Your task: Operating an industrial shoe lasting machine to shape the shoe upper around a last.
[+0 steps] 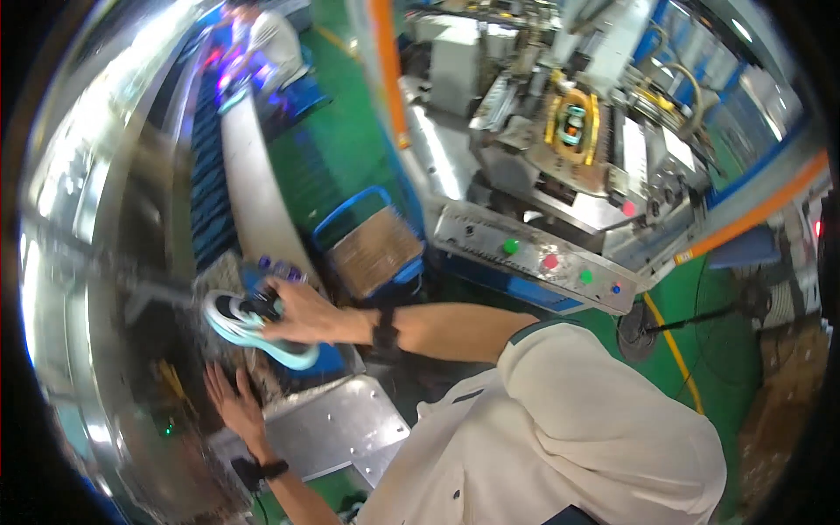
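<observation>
My right hand (302, 313) is closed around the upper of a sneaker (293, 354) with a pale turquoise sole and a black and white upper. The shoe lies tilted over the near end of the conveyor, and my fingers hide part of its opening. Nearer to me, my left hand (234, 404) is empty, its fingers spread beside the worn conveyor end and just below the shoe. A small purple and white object (282, 269) sits just beyond my right hand; its kind is unclear.
A dark conveyor belt (210, 210) runs away at left, where another person (276, 48) sits. A blue cart with cardboard (376, 252) stands beyond my right arm. At right, a machine's button panel (534, 258) fronts a fixture holding another shoe (572, 124). A metal plate (337, 424) lies near me.
</observation>
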The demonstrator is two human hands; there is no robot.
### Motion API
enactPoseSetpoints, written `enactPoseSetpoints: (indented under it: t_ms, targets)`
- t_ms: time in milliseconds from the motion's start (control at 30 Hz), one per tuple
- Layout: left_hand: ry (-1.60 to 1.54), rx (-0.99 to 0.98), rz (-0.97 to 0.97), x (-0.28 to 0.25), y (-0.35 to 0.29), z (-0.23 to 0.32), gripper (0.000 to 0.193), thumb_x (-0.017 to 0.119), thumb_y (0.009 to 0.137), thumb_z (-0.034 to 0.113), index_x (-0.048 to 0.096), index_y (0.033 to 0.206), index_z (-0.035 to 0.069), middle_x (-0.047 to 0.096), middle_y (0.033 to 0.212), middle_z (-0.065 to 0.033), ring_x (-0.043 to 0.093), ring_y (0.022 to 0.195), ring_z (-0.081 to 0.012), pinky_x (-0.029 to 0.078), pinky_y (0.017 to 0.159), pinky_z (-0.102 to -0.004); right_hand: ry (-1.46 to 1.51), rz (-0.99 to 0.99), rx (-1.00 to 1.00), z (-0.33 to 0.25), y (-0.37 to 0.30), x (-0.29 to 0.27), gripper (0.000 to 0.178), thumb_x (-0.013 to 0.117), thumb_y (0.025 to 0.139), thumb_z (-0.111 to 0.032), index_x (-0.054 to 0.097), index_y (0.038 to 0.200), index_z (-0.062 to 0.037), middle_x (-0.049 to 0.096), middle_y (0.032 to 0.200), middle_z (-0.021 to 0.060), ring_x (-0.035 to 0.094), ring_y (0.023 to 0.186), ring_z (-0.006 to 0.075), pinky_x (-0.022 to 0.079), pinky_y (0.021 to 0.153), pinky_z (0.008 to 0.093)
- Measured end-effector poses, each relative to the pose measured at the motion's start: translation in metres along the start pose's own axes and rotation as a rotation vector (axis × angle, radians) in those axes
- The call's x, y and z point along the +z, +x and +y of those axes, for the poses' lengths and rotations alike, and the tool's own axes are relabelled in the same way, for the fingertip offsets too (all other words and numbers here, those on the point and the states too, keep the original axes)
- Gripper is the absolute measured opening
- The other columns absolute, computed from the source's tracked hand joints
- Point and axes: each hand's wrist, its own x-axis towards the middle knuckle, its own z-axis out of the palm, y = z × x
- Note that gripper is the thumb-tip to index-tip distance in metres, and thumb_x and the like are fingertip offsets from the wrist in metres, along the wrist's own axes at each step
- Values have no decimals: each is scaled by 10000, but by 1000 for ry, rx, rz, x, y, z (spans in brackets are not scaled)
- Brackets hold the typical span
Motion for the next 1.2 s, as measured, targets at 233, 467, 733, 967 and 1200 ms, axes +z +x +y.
enactPoseSetpoints:
  t_ms: [233,467,733,967,1200]
  targets:
    - [15,39,30,3,-66,107,515,499,1017,300,460,1411,-29,398,1491,-239,334,1400,-398,213,1163,-515,345,339,400,-6,-121,-240,529,813,731,-214,641,1205,-55,664,1052,59,585,1001,148,445,913,282]
    - [-596,643,-558,-28,-21,409,493,675,872,176,539,1297,-33,529,1355,-243,440,1311,-410,299,1123,-465,687,749,125,-46,-174,-429,577,687,764,-33,508,1312,-20,570,1090,32,529,1006,92,440,923,244]
    - [-531,1350,-511,69,79,694,581,653,908,349,492,1345,2,528,1354,-246,500,1261,-386,404,1053,-416,174,1268,75,-59,-265,-563,559,713,802,-120,518,1310,11,612,1145,72,580,1029,131,459,946,284]
    - [-768,786,-677,248,133,882,691,701,822,495,574,1161,-94,670,1076,-274,645,1047,-385,489,869,-430,-125,1708,143,-66,-347,-585,607,720,750,-131,518,1300,27,600,1146,88,580,1045,169,450,967,308]
    - [-754,586,-660,308,83,949,673,758,761,352,528,1172,-128,629,1114,-339,622,1076,-437,489,940,-463,-375,1759,313,-66,-341,-598,602,730,756,-135,524,1301,17,597,1146,86,583,1017,160,455,945,306]
